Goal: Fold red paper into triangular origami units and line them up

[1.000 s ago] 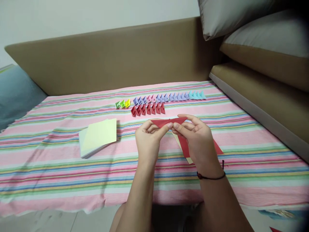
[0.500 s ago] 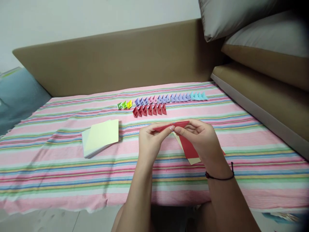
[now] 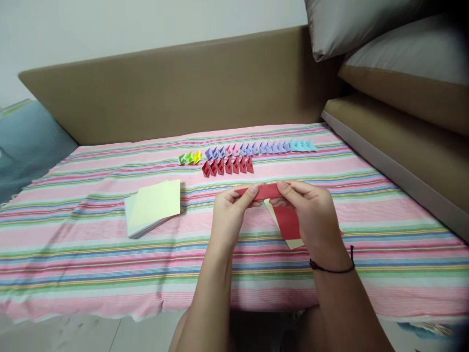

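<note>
A folded strip of red paper (image 3: 269, 191) stretches between my two hands, above the striped cloth. My left hand (image 3: 234, 208) pinches its left end, thumb on top. The other end is gripped by my right hand (image 3: 311, 205), the thumb pressing near the strip's upper edge. Below the right hand lie a red paper sheet (image 3: 287, 222) and a pale yellow sheet (image 3: 294, 243), partly hidden by that hand. Beyond the hands stands a row of small red folded paper boats (image 3: 228, 166). Behind them runs a longer row of purple, pink and light blue boats (image 3: 269, 147).
To the left sits a stack of pale paper sheets (image 3: 156, 205). Three green and yellow folded boats (image 3: 189, 158) stand farther back. The striped cloth (image 3: 110, 274) covers the seat. A brown backrest (image 3: 176, 93) rises behind; cushions (image 3: 406, 93) are piled at the right.
My thumbs have moved apart along the red paper. The paper has tilted so its broad face now shows between them.
</note>
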`<action>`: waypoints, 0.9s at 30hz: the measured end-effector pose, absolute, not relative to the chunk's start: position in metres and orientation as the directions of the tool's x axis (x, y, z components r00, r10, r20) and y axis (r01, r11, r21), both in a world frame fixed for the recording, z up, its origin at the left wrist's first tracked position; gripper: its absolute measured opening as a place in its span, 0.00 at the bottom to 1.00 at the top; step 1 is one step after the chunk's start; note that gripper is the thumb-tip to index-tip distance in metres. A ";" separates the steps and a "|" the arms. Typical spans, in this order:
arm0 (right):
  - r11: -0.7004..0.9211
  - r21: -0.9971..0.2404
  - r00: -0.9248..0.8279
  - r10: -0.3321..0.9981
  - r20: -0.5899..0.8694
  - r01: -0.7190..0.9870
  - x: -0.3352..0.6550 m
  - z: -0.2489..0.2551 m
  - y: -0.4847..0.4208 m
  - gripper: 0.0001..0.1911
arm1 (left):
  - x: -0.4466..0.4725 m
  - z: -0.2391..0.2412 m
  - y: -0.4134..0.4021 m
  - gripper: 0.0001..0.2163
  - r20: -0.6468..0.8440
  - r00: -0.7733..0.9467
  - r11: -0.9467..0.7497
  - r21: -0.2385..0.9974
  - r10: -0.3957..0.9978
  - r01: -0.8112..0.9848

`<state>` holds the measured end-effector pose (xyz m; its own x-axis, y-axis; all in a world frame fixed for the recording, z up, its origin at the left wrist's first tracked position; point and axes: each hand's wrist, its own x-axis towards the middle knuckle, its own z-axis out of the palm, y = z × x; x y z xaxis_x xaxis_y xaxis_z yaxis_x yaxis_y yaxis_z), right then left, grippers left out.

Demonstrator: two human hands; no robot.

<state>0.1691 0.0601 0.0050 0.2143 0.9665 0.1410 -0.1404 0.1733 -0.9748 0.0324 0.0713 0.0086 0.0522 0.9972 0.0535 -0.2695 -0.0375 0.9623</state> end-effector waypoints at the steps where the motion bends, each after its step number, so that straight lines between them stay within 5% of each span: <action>1: 0.179 -0.974 0.236 0.961 0.143 -0.138 0.170 0.004 0.060 0.09 | 0.033 0.009 0.071 0.12 0.036 0.084 -0.008 0.950 0.996 -0.313; 5: 0.164 -0.973 0.249 0.961 0.120 -0.163 0.173 0.003 0.061 0.10 | 0.032 0.013 0.072 0.17 0.015 0.163 0.056 0.906 0.986 -0.420; 12: 0.103 -0.962 0.174 0.983 0.059 -0.254 0.175 0.004 0.062 0.11 | 0.028 0.011 0.073 0.18 0.013 0.116 0.030 0.934 0.993 -0.356; 20: 0.090 -0.974 0.099 0.993 0.071 -0.209 0.174 0.001 0.063 0.11 | 0.027 0.013 0.071 0.13 0.036 0.034 -0.036 0.999 0.999 -0.012; 27: 0.115 -0.988 0.080 0.991 0.107 -0.099 0.171 0.006 0.060 0.06 | 0.029 0.018 0.067 0.07 0.193 0.005 -0.193 0.976 0.981 0.100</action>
